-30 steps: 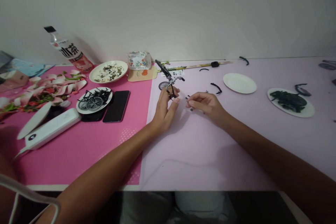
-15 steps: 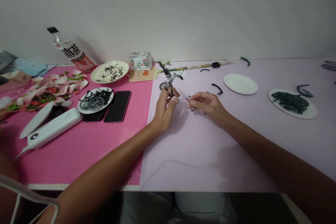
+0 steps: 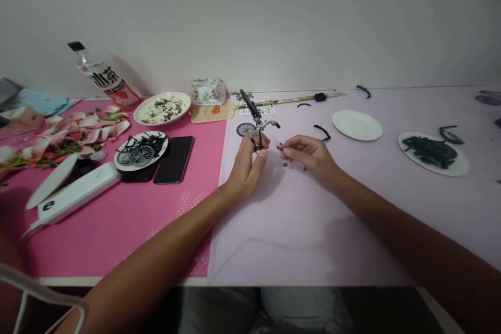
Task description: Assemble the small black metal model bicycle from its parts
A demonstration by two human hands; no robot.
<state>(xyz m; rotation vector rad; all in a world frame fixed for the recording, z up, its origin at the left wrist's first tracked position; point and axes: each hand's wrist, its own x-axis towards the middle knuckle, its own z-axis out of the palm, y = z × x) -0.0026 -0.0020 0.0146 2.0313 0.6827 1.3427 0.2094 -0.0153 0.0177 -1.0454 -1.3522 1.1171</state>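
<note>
My left hand [image 3: 247, 166] pinches a small model bicycle frame [image 3: 256, 121], grey and black, and holds it upright over the pale lilac mat [image 3: 313, 209]. A loose little wheel [image 3: 245, 128] lies just behind it. My right hand [image 3: 309, 154] rests on the mat to the right, fingers curled in a pinch around a tiny dark part that is too small to name. A small dark bit [image 3: 285, 164] lies on the mat between the two hands.
On the pink mat [image 3: 117, 219] lie a black phone [image 3: 174, 158], a plate of black wheels [image 3: 141, 150], a plate of pale pieces [image 3: 162, 107], a white case [image 3: 74, 193] and a bottle [image 3: 105, 78]. An empty white plate [image 3: 357, 124] and a plate of dark parts [image 3: 432, 152] sit right.
My left hand has lifted and tilted the bicycle frame slightly. A tiny dark bit now lies on the mat below my right hand's fingertips.
</note>
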